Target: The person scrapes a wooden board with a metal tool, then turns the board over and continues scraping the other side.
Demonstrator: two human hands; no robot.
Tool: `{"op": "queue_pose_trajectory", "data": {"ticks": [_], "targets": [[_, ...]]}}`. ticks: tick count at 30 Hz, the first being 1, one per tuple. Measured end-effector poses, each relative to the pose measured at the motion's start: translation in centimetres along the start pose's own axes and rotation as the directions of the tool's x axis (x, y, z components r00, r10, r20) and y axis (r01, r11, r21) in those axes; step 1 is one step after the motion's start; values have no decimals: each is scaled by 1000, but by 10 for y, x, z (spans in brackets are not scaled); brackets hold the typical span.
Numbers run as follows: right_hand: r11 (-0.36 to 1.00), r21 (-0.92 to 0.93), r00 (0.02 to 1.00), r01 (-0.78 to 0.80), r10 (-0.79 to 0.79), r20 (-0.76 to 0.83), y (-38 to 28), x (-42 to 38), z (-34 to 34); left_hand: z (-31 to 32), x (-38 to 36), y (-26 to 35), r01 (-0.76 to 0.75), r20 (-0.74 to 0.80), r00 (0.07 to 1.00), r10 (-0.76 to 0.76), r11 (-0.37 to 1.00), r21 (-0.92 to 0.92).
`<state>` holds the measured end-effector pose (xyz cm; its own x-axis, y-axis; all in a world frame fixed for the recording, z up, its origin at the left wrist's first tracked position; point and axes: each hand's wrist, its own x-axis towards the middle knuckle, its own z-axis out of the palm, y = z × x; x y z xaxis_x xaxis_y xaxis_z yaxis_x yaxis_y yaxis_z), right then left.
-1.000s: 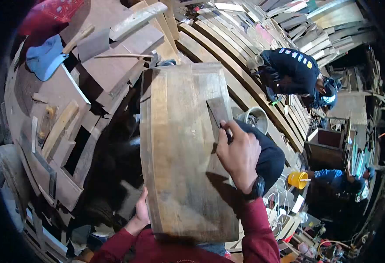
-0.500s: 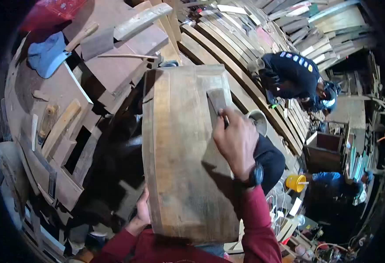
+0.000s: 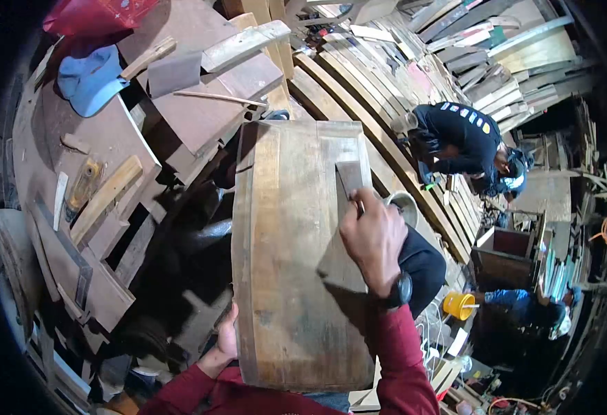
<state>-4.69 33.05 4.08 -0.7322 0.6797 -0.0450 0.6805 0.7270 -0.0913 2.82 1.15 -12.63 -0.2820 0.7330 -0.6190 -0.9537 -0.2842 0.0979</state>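
Observation:
A broad wooden panel (image 3: 286, 263) with paler and darker boards lies tilted across my lap. My right hand (image 3: 376, 242) is closed round a putty knife (image 3: 350, 178), its flat grey blade resting against the panel's right side; the handle is mostly hidden by my fingers. At the lower left edge of the panel, my left hand (image 3: 226, 339) grips it with the thumb showing and the other fingers out of sight behind the wood. Beside my right knee, a pale round container (image 3: 406, 207) is partly covered by my right hand.
On the left, a worktop holds a blue cap (image 3: 90, 79), a hand plane (image 3: 84, 185) and wood offcuts. Long planks (image 3: 393, 162) run along the right. A person in dark clothing (image 3: 462, 138) bends there, near a yellow bucket (image 3: 458, 305) and white cables (image 3: 424, 339).
The whole view has shifted slightly, so the panel and surroundings sit lower. My right hand and the putty knife stay at nearly the same spot on the panel. My left hand keeps its grip.

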Motion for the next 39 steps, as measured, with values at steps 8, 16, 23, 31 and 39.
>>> {"op": "queue_pose_trajectory", "data": {"ticks": [8, 16, 23, 31, 39], "targets": [[999, 18, 999, -33, 33, -14, 2, 4, 6, -5, -1, -4, 7, -6, 1000, -7, 1000, -2], [999, 28, 998, 33, -31, -60, -1, 8, 6, 9, -3, 4, -16, 17, 1000, 16, 1000, 5], [996, -11, 994, -90, 91, 57, -7, 14, -2, 20, -5, 8, -60, -79, 994, 73, 987, 152], [999, 9, 995, 41, -40, -94, 2, 31, 12, 10, -5, 8, -11, -93, 995, 24, 989, 147], [1000, 7, 1000, -15, 15, -13, 0, 38, 12, 1, -2, 4, -15, -99, 995, 31, 987, 157]]}}
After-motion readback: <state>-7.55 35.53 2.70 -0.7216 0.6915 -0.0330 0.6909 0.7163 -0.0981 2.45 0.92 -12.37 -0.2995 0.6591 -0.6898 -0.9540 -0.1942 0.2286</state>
